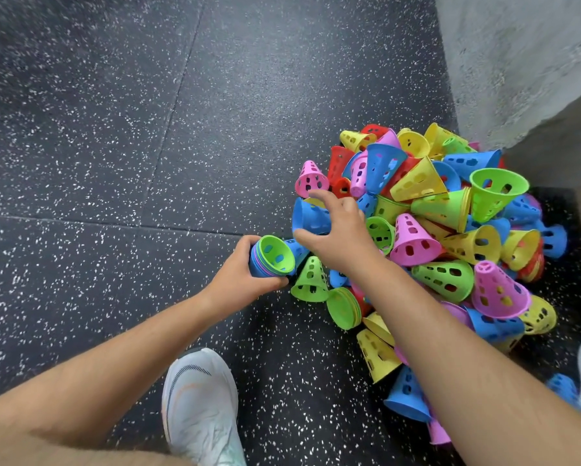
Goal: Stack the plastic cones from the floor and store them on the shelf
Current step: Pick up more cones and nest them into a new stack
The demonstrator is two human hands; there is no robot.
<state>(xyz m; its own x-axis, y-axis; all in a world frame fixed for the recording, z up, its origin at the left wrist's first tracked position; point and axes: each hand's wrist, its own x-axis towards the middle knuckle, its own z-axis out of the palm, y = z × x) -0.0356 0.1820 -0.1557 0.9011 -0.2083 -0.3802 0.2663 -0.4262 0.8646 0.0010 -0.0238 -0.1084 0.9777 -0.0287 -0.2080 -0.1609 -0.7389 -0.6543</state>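
Head view. Nested stack (275,258): just left of cone pile (450,213), gripped by curled left hand (237,275). Right hand (338,238): fingers spread, empty, over blue cone (307,217) at pile's left rim. Step: stacking. Next likely needs: pinch cone, align with stack's mouth.

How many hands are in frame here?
2. The left hand grips a nested stack of cones beside the pile. The right hand hovers, fingers spread, over a blue cone at the pile's edge.
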